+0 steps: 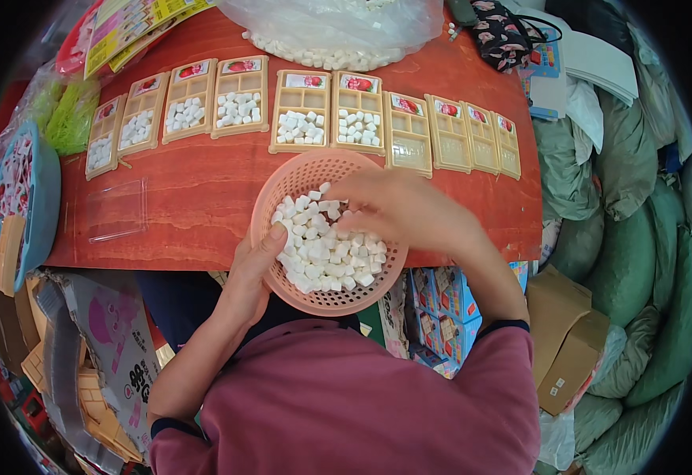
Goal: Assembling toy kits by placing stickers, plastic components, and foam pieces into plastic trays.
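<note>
A pink perforated plastic basket (264, 207) full of small white marshmallows (322, 252) is at the table's near edge, in front of my body. My left hand (252, 273) grips its left rim, thumb over the inside edge. Over the right side of the basket, my right hand (401, 207) reaches in among the marshmallows. Motion smears its fingers, so what they hold is unclear. Beyond the basket, a row of beige compartment trays (300, 99) with strawberry labels crosses the red table. Those on the left and middle hold marshmallows; several on the right, such as one tray (409, 142), show bare compartments.
A large clear bag (330, 24) of marshmallows lies at the back. On the left are a blue basin (41, 206) of wrapped pieces, green shreds (73, 115) and a clear plastic lid (118, 212). Green sacks (643, 237) and a cardboard box (560, 340) crowd the right.
</note>
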Tool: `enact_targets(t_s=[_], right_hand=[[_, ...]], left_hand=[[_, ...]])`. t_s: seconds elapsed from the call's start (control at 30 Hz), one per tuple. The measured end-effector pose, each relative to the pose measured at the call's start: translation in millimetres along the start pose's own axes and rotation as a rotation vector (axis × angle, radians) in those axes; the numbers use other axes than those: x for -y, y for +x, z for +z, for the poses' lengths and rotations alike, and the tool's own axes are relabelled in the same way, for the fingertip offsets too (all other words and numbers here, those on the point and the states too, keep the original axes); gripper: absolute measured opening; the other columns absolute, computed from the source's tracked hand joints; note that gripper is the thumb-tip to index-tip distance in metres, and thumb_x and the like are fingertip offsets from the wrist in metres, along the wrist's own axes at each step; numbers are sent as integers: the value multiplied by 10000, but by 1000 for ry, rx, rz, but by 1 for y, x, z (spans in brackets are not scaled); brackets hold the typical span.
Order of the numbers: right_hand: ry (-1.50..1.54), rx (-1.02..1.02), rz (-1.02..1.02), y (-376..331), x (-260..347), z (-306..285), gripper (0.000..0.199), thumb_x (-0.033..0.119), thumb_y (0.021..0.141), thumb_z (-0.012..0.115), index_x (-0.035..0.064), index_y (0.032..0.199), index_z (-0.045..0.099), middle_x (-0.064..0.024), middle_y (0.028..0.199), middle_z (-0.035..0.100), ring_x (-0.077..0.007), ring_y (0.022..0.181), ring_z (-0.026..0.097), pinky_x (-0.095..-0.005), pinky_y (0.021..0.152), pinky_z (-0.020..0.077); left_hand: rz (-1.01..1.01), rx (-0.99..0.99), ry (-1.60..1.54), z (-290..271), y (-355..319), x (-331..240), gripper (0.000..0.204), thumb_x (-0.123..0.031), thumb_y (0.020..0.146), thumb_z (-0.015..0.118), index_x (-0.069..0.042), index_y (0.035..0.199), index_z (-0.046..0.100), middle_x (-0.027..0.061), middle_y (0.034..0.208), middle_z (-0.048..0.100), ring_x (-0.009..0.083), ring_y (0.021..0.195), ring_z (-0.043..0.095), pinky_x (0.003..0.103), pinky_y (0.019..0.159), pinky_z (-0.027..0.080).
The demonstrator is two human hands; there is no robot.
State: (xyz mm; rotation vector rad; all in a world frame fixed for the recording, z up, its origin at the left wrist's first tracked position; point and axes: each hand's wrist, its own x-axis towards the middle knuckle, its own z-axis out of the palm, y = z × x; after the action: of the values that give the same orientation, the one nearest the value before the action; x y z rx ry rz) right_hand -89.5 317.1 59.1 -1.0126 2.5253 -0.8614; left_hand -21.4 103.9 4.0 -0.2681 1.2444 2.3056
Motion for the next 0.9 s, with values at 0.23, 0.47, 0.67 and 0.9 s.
enact_targets(t_s=[0.23,0.47,0.67,0.9], right_hand=[[-166,120,-31,-4,5,38,337,167,718,636,45,1017,539,-92,990,541,-269,893,570,-362,722,484],[-190,32,-155,-4,0,45,209,78,713,575,44,919,585,-75,885,559,-242,843,584,-349,672,498],[-32,-86,-156,-2,-6,26,187,110,758,612,41,931,620,-65,888,611,-221,829,608,-312,689,501],[-48,-432,95,20,-81,-8,213,95,792,615,33,996,620,-99,924,631,-180,835,606,-287,721,482]], left_hand=[[-17,43,-43,1,-1,3,602,-358,889,518,21,1308,309,133,1242,459,192,1133,468,320,956,377],[16,32,-26,2,0,3,588,-352,889,521,21,1299,327,131,1239,461,189,1130,466,320,955,373],[5,9,-34,-1,0,0,596,-352,889,521,22,1307,319,135,1267,443,195,1163,438,327,981,347],[15,-39,-28,-3,-1,2,568,-360,892,492,19,1292,352,137,1262,464,205,1146,473,343,966,383]])
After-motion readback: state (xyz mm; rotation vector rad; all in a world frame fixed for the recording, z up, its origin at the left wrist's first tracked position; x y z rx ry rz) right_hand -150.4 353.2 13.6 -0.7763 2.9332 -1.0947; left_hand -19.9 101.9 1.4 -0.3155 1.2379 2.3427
